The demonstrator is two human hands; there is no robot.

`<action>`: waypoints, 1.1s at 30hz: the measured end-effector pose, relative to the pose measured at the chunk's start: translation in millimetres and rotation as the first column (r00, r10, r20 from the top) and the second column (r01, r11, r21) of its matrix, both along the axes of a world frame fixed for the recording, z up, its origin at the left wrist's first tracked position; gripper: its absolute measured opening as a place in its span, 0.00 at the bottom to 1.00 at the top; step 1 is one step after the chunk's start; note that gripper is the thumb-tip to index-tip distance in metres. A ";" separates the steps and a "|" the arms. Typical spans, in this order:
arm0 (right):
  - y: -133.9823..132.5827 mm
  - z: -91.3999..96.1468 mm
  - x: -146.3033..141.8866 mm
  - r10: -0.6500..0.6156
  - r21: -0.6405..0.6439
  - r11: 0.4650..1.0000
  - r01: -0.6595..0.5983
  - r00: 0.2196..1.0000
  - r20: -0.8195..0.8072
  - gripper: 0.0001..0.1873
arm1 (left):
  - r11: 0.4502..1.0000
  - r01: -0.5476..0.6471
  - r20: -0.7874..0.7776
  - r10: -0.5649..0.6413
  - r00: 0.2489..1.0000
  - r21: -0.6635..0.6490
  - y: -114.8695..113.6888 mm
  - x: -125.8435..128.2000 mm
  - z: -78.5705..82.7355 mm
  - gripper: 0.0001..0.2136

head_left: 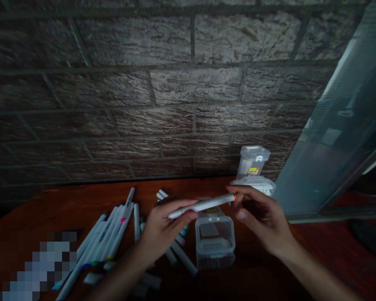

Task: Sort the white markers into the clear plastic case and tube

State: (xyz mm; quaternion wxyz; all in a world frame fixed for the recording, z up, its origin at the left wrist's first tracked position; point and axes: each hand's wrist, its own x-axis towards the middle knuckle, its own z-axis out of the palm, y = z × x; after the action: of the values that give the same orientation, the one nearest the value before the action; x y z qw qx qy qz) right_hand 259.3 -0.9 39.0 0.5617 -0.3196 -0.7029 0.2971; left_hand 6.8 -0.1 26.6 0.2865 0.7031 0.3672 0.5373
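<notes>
A white marker with an orange end [207, 204] lies nearly level above the table, tilted up a little to the right. My left hand [164, 225] pinches it between thumb and fingers near its left end. Around the orange end, my right hand [263, 217] has its fingers bent and its thumb held apart from them. Whether a right fingertip touches the marker is hard to see. Just below the marker stands a clear plastic case [215, 240] with its lid up. Several white markers [111, 234] with coloured ends lie left of my left hand; others lie partly hidden beneath it.
At the back right, a tall clear container [253, 161] with a yellow label stands behind another clear case [263, 184]. A brick wall [175, 121] rises behind the wooden table [81, 192]. To the right is a glass panel [319, 154]. The lower left corner is pixelated.
</notes>
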 end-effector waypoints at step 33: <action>14.1 -10.8 -5.2 0.043 -0.290 0.951 -0.109 0.974 -0.224 0.08 | 0.978 0.017 0.192 0.024 0.981 -0.208 0.7 -8.3 -13.6 0.12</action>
State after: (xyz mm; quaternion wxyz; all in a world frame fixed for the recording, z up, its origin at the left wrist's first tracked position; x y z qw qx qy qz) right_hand 254.1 13.2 28.1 0.5674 -0.3399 -0.5964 0.4548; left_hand -1.5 0.5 13.0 0.3922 0.6127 0.3933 0.5622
